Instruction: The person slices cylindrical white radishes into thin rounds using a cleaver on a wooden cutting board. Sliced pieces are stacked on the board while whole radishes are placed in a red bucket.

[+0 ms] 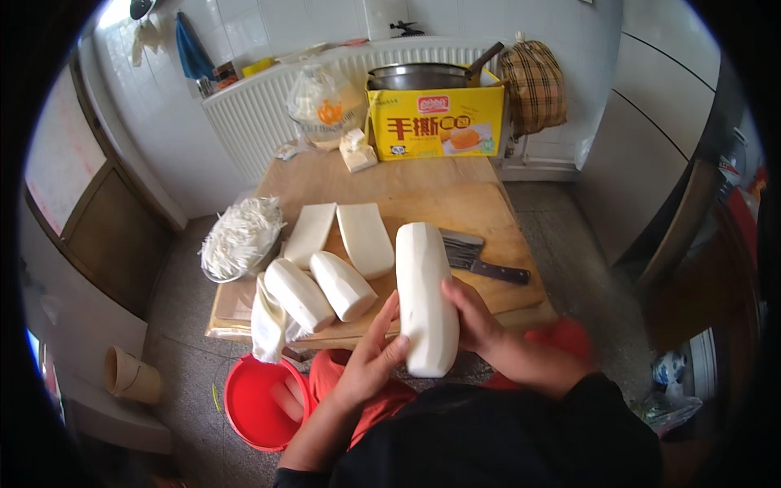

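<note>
A long, thick piece of peeled white radish (425, 299) is held upright over the table's near edge. My left hand (378, 354) grips its lower left side, and my right hand (473, 314) grips its right side. Behind it, a cleaver (500, 272) with a dark handle lies on the wooden cutting board (439, 204), its blade partly hidden. To the left lie two shorter peeled radish pieces (299, 294) and two flat white slabs (365, 238). A white cloth (267, 323) hangs over the near left edge. A bowl heaped with white shreds (242, 238) stands at the left.
A yellow cardboard box (390, 131) holding a metal pan (420, 77) stands at the table's back, beside a filled plastic bag (323, 107). On the floor are a red bucket (250, 409) with pale pieces inside, near my left arm, and a beige bin (131, 375) farther left.
</note>
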The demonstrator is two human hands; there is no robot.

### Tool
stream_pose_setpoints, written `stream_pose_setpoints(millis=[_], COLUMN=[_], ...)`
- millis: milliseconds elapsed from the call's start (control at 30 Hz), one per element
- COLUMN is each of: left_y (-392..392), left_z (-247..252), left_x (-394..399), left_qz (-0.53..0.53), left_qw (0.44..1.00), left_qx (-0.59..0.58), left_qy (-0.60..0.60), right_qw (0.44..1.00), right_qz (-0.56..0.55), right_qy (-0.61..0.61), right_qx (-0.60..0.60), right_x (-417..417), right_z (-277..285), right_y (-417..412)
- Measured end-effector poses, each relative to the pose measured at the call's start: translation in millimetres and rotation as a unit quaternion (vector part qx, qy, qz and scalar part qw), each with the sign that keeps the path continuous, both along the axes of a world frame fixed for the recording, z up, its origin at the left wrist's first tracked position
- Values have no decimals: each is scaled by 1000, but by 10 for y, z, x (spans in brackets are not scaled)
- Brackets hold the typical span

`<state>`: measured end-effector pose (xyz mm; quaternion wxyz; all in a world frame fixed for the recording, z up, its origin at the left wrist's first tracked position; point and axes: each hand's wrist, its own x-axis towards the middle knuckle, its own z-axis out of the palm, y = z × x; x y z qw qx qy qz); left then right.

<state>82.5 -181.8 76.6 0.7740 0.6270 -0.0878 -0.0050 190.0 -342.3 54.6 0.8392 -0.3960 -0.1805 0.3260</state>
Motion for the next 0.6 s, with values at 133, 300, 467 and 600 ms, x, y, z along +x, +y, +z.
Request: stream_pose_setpoints(millis=[133, 300, 467, 600], left_y=[-83, -92, -90, -52], left_z=[124, 125, 103, 0], left_x=[63, 138, 174, 218], left_qz=[-5, -18, -22, -23], left_qw=[996, 994, 994, 994], left_qx=[-56, -48, -46, -65], left_qy=[71, 94, 93, 88], right_qw=[983, 979, 981, 976], right_qz=[39, 56, 33, 35], right_qy=[170, 183, 181, 207], right_qx=[60, 64, 61, 62], right_x=[89, 141, 168, 214], right_z=[-12, -75, -133, -143], right_y=[16, -3, 27, 35])
